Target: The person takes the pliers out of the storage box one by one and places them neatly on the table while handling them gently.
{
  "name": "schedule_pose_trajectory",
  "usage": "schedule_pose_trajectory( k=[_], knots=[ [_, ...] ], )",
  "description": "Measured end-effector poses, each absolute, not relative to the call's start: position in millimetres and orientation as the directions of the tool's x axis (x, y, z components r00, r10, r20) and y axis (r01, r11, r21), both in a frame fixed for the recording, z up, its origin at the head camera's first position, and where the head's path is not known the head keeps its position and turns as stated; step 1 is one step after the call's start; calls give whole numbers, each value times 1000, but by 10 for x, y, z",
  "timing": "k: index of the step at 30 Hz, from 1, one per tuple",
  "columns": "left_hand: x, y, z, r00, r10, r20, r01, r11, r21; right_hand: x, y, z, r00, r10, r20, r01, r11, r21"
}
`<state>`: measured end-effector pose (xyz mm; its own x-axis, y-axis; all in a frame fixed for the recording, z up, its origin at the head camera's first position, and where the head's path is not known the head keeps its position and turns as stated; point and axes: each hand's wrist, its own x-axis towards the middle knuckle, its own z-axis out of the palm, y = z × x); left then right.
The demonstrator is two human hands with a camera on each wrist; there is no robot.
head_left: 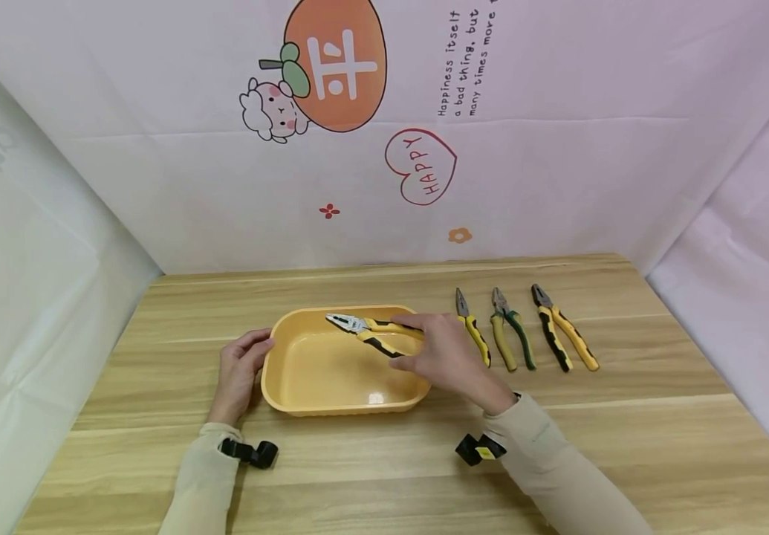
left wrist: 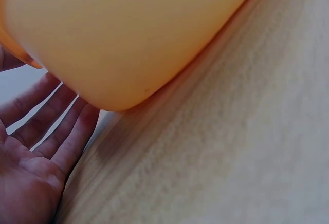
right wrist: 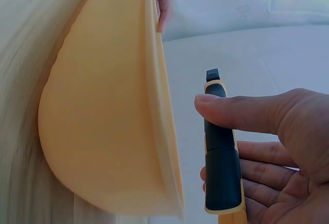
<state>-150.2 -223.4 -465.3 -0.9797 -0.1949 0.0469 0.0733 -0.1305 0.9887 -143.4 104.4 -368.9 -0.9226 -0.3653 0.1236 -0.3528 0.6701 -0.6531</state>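
Observation:
My right hand (head_left: 447,353) grips combination pliers (head_left: 351,324) with yellow and black handles. They hang over the right part of a yellow plastic basin (head_left: 277,379), silver jaws pointing left. In the right wrist view my thumb presses on the black grip of a handle (right wrist: 222,172), and the fingers lie on the other side. My left hand (head_left: 240,375) is at the basin's left end. Seen from the left wrist, its fingers (left wrist: 72,136) are nearly straight against the outer wall (left wrist: 128,44); the thumb is partly hidden by the rim.
Right of the basin lie long-nose pliers (head_left: 462,305) with yellow-black handles, pliers with green handles (head_left: 521,338), and another yellow-black pair (head_left: 551,327). All rest on the wood-grain table (head_left: 357,475). A printed white cloth (head_left: 558,163) hangs behind.

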Motion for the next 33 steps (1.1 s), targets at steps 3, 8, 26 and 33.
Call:
schedule_pose_trajectory(
  k=[3,8,26,33],
  knots=[
    [-1506,-2246,-4654,-980,-197,40,65,-124,990,-1421,1101,-3663,-932,-342,118,-329,667,-669],
    [-1509,-2249,-4662,-980,-199,26,49,-110,993,-1409,1240,-3628,-950,-304,76,-268,663,-699],
    [-1491,-2230,-4653,-979,-199,37,60,-113,992,-1421,1736,-3680,-965,-209,160,-263,717,-646],
    [-1497,-2232,-4654,-978,-206,22,44,-104,994,-1411,1926,-3663,-967,-171,191,-255,716,-650]
  ],
)
